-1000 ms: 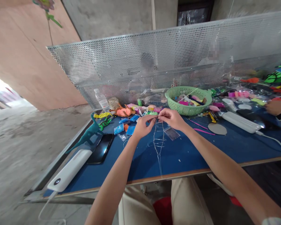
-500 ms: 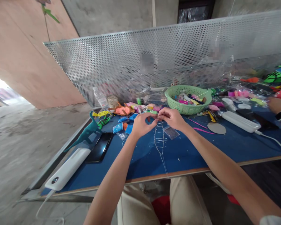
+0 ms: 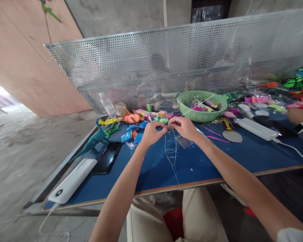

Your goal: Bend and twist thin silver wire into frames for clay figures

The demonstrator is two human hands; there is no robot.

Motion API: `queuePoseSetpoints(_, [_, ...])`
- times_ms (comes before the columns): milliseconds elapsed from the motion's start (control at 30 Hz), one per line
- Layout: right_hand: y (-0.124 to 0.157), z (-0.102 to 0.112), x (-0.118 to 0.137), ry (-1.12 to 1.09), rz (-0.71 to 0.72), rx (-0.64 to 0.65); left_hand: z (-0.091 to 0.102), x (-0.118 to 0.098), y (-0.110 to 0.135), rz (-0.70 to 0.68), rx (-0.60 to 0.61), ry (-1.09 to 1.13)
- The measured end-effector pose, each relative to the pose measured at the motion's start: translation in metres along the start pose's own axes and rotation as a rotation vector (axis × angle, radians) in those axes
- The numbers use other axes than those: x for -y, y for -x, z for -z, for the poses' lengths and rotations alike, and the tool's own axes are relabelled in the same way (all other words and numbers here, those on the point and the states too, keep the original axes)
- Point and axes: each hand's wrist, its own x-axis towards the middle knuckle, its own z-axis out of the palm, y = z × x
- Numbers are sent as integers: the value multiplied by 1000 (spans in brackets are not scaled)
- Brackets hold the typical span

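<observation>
A thin wire frame (image 3: 172, 163), twisted into a long loop with cross strands, hangs or lies below my hands over the blue table. My left hand (image 3: 153, 132) pinches its upper end between thumb and forefinger. Right beside it, my right hand (image 3: 183, 127) is closed on the same end, fingertips nearly touching the left ones. A straight loose wire (image 3: 197, 107) sticks out from the right fingers toward the upper right, across the basket. The exact grip point is hidden by my fingers. Under the right wrist lies a small clear plastic bag (image 3: 183, 142).
A green basket (image 3: 203, 117) of coloured clay pieces stands behind my right hand. Blue packets (image 3: 126, 136), a phone (image 3: 107, 158), a power bank (image 3: 73, 181) and a teal dinosaur (image 3: 92, 143) sit left. Pink tools (image 3: 218, 139) lie right. Another person's hand (image 3: 301, 117) is far right.
My hands remain together at the wire's top end, shifted very slightly. The loose wire from my right fingers now points at a different angle, steeper and shorter in view.
</observation>
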Motion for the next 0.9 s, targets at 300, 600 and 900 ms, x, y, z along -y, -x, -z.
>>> queuePoseSetpoints(300, [0, -1, 4, 69, 39, -37, -1, 2, -3, 90, 113, 231])
queuePoseSetpoints(600, [-2, -1, 8, -46, -112, 29, -1, 5, -2, 78, 78, 179])
queuePoseSetpoints(900, [-4, 9, 18, -177, -292, 159, 23, -1, -4, -114, 235, -53])
